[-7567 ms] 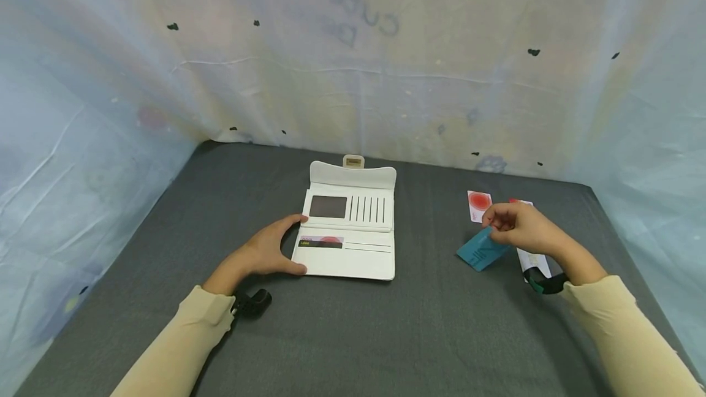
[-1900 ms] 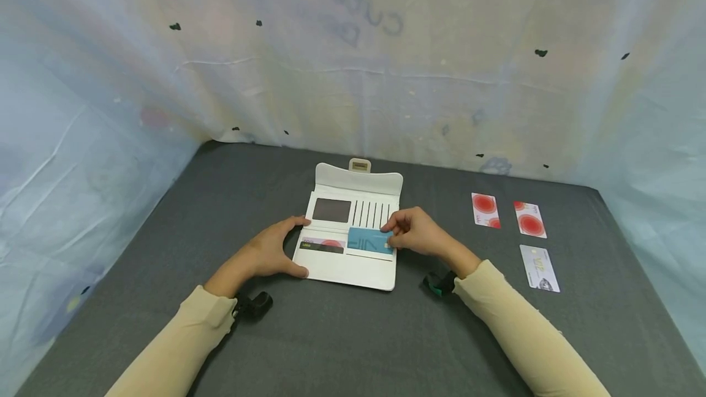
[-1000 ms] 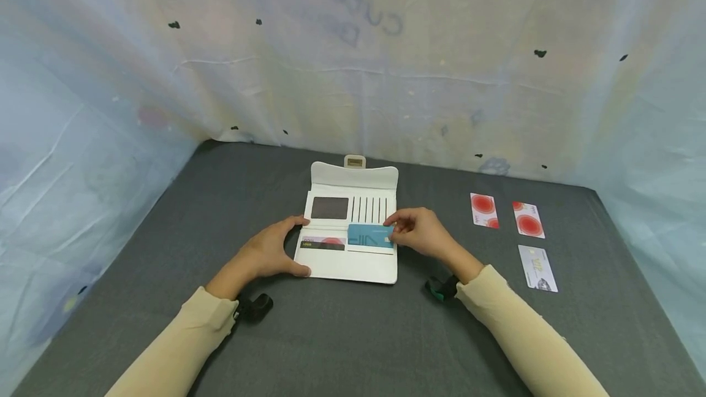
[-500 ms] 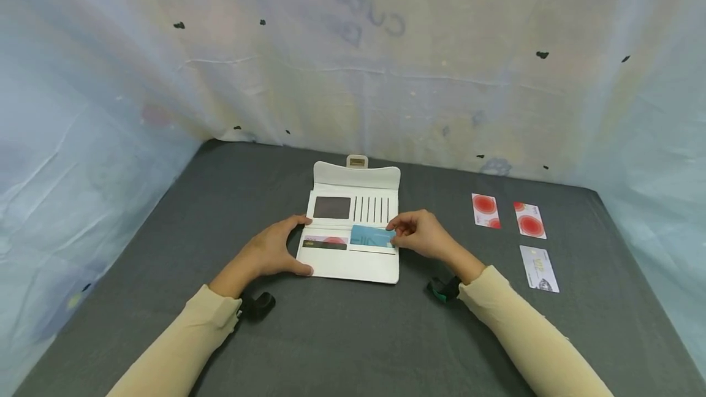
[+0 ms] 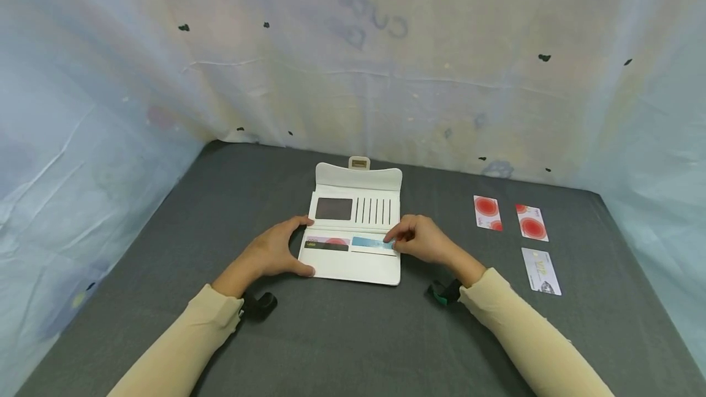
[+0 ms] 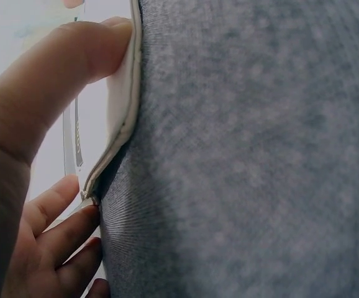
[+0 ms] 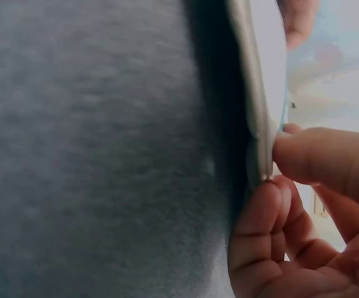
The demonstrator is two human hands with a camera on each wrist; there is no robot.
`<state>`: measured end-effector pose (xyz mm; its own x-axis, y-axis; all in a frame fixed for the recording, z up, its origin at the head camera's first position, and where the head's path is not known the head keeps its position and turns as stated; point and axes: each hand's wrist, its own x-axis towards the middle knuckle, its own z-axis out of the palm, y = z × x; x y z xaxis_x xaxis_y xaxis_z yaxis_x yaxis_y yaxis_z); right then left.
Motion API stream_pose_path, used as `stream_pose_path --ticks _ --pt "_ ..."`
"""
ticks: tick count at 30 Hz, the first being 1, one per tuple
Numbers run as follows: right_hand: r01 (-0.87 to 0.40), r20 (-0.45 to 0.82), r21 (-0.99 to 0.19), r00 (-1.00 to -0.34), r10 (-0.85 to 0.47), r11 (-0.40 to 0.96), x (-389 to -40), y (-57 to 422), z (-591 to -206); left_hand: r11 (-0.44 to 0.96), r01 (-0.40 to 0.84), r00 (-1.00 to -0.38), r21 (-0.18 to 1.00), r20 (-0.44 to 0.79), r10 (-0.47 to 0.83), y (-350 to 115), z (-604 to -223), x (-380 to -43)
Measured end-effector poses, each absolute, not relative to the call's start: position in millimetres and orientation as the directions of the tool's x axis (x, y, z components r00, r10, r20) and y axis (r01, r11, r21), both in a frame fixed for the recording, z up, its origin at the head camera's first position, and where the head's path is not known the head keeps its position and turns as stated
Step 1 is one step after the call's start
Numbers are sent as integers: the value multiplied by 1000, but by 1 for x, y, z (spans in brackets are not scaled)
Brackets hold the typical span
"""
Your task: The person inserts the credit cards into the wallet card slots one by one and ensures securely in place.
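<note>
A white wallet (image 5: 353, 268) lies unfolded on the dark cloth, its clasp flap at the far side. My left hand (image 5: 270, 253) holds its near left corner; in the left wrist view the thumb (image 6: 74, 53) presses on the wallet's edge. A blue card (image 5: 365, 242) sits in the lower right slot with only a narrow strip showing. At that card's right end, my right hand (image 5: 423, 241) pinches with thumb and forefinger; in the right wrist view other fingers (image 7: 257, 217) bend against the wallet's edge. A pink and black card (image 5: 326, 244) occupies the lower left slot.
To the right lie two red-and-white cards, one (image 5: 488, 212) left of the other (image 5: 532, 222), and a silver card (image 5: 541, 271) nearer. A dark window (image 5: 334, 208) and several narrow slots mark the wallet's upper panel. Pale sheeting (image 5: 353, 78) encloses the back and sides.
My right hand brought the blue card from the right side to the wallet. The card has since sunk into the lower right slot, leaving less blue showing. My left hand stays at the corner.
</note>
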<state>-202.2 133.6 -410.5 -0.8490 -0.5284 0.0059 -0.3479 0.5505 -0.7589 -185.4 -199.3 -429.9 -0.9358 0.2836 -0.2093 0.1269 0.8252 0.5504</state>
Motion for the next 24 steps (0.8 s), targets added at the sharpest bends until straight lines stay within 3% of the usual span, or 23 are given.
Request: stream_pose_path --ticks 14,24 --pt "-383 1 -713 -838 -546 588 -198 130 -410 826 128 -936 549 -207 283 -200 -431 -184" --pt "-495 77 -652 -797 -600 574 -197 121 -418 820 140 -936 556 -196 292 -200 -431 -183"
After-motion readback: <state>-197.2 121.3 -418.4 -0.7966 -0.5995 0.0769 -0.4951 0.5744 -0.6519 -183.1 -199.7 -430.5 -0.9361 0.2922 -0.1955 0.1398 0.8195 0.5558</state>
